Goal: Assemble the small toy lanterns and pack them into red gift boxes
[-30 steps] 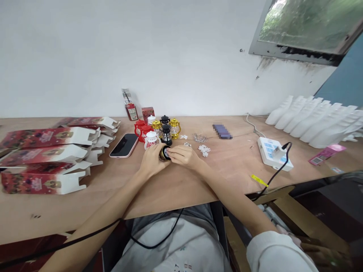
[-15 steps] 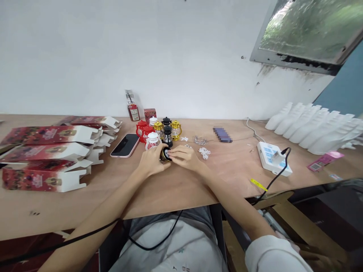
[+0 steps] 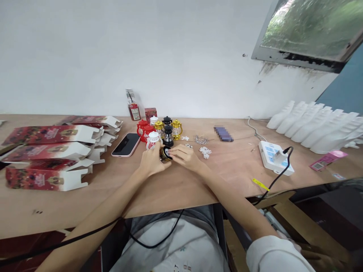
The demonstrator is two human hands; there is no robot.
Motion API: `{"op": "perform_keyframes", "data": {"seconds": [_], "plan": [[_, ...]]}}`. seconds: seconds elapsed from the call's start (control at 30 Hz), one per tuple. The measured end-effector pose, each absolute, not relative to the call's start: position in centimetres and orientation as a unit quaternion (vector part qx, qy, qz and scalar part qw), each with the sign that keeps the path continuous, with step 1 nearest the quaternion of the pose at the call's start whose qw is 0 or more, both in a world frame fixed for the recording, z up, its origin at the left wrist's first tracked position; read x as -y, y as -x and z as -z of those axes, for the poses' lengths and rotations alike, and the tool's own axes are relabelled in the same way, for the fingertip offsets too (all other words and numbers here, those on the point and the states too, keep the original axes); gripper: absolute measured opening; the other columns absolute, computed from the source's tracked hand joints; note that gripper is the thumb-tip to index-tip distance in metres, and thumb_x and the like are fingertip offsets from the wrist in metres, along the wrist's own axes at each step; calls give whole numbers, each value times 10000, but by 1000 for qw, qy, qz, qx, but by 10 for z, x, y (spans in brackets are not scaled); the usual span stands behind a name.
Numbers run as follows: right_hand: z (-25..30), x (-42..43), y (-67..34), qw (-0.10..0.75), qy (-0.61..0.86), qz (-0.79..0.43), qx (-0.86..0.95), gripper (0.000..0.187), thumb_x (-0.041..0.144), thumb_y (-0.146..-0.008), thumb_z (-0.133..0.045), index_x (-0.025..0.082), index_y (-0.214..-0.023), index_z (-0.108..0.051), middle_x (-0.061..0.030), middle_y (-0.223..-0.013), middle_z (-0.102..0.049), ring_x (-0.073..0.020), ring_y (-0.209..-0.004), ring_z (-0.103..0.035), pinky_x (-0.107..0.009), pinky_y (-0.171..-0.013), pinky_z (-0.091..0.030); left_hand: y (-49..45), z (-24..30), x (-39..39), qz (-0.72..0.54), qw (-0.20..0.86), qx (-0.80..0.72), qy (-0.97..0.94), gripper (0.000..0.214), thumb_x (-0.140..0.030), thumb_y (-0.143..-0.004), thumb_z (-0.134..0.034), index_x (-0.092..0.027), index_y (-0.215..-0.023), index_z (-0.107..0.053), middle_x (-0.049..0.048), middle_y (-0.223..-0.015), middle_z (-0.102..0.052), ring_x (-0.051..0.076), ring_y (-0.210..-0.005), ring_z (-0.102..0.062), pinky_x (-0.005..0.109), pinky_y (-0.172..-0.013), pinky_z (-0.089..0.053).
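A person seated at a long pale wooden tabletop (image 3: 176, 187) holds a small black-and-gold toy lantern (image 3: 163, 154) lying on its side, just above the wood between both hands. The left hand (image 3: 151, 163) is curled closed around the lantern's body. The right hand (image 3: 185, 156) is partly closed, its fingertips (image 3: 171, 152) pinched at the round end that faces it.

The grip looks sound for fine work: one hand steadies the body while the other's fingertips act on the end. Resting both wrists on the wood and using light pressure would likely suit so small a plastic piece.

At twelve o'clock of the hands stands a cluster of red, white, gold and black miniature lanterns (image 3: 159, 130), just beside them. A dark smartphone in a pink case (image 3: 126, 144) lies at ten o'clock, and flat red-and-white printed cartons (image 3: 48, 151) are stacked at nine. Small white plastic pieces (image 3: 204, 152) sit at two o'clock. A white power strip with a black cable (image 3: 273, 158) lies at three, with a row of white plastic bottles (image 3: 317, 124) beyond. A plain white wall (image 3: 113, 56) backs the bench, with a grimy window (image 3: 309, 26) at upper right.
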State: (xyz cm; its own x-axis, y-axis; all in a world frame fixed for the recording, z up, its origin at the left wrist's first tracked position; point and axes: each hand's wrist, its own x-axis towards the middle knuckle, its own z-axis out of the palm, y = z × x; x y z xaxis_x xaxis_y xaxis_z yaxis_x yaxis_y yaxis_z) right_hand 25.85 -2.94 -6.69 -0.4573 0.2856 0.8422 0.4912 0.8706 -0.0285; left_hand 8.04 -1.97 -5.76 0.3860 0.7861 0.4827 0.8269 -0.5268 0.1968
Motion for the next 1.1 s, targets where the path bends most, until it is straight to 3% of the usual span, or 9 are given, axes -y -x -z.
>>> {"op": "perform_keyframes", "data": {"seconds": [0.53, 0.77, 0.9, 1.1], "plan": [[64, 31, -261, 432, 226, 177, 855, 141, 150, -886, -491, 153, -911, -630, -84, -863, -714, -161, -818, -664, -308, -759, -570, -78, 55, 19, 254, 48, 460, 849, 563, -431, -654, -588, -172, -1143, -487, 100, -985, -703, 310, -848, -672, 370, -699, -497], [69, 30, -260, 464, 226, 170, 839, 131, 144, -872, -505, 154, -894, -634, -99, -849, -710, -170, -798, -660, -309, -728, -556, -78, 58, 19, 282, 35, 445, 849, 615, -391, -658, -604, -190, -1230, -503, 94, -998, -702, 297, -893, -665, 385, -760, -501], [61, 38, -260, 514, 251, 100, 814, 100, 169, -861, -532, 176, -854, -632, -74, -817, -695, -159, -789, -649, -308, -732, -534, -79, 51, 21, 370, -59, 379, 846, 582, -327, -644, -637, -197, -1204, -548, 83, -1112, -658, 249, -982, -631, 365, -859, -481], [48, 53, -259, 556, 263, 17, 789, 142, 202, -875, -502, 181, -838, -637, -82, -848, -664, -174, -838, -618, -362, -774, -499, -78, 39, 19, 354, -370, 262, 818, 522, -415, -616, -704, -136, -1051, -627, 77, -1053, -658, 247, -1015, -587, 364, -931, -432]]}}
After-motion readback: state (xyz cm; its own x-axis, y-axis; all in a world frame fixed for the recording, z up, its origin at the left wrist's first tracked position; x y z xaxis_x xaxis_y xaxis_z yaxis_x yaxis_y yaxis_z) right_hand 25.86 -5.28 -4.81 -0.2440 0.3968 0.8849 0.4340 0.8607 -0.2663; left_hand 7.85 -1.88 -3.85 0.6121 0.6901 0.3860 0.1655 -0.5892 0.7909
